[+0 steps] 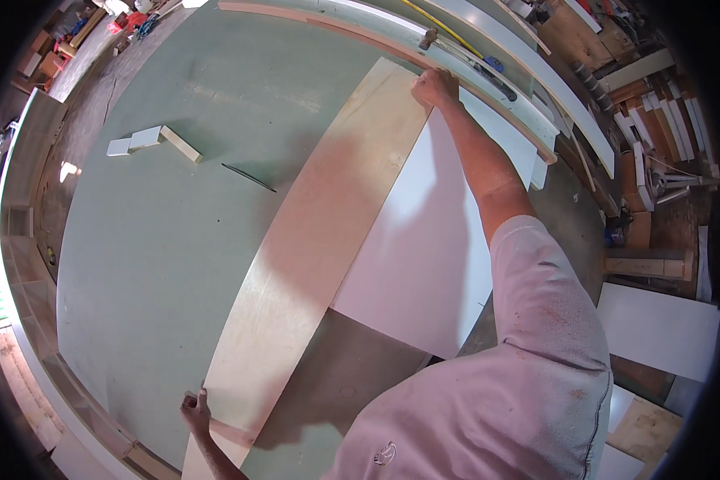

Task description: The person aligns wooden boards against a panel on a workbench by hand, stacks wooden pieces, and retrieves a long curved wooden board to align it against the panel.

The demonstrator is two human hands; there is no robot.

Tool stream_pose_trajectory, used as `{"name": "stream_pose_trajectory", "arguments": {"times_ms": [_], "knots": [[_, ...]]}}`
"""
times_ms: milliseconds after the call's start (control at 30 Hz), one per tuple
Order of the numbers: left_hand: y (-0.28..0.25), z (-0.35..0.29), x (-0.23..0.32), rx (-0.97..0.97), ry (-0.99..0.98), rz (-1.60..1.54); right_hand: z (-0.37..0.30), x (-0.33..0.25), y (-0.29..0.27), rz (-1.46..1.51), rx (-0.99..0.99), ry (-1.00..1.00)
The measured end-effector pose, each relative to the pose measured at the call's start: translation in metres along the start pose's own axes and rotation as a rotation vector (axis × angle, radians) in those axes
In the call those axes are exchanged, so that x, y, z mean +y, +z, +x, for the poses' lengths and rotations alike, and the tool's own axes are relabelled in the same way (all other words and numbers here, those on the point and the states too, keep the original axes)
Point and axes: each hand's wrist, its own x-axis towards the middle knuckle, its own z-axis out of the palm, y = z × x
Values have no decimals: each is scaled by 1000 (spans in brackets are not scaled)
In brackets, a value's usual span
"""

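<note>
A long, pale plywood board (296,264) lies slantwise across a large greenish-grey worktable (160,264). At its far end, my right hand (438,86) is closed over the right corner. My left hand (196,410) has its fingers curled at the board's left edge, close to the near end; the undersides of both grips are hidden. A white panel (424,240) sits to the board's right, partly beneath my right arm. Left of the board, a thin dark pencil-like stick (249,178) rests on the table.
Small white and wooden blocks (146,138) lie at the table's left. A curved-looking wooden strip (336,30) runs along the far edge, near a hammer (429,38) and a yellow rod (440,26). At far left stands a long shelf-like frame (36,240); stacked boards (664,128) fill the right.
</note>
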Motion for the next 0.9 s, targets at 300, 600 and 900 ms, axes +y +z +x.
{"name": "stream_pose_trajectory", "arguments": {"times_ms": [300, 600, 900], "knots": [[11, -18, 33, 190, 26, 75, -55, -70, 17, 410, 405, -584], [15, -9, 40, 129, -124, 72, -88, -98, 23, 259, 235, -582], [25, -8, 71, 182, -104, 128, -69, -89, 21, 165, 88, -519]]}}
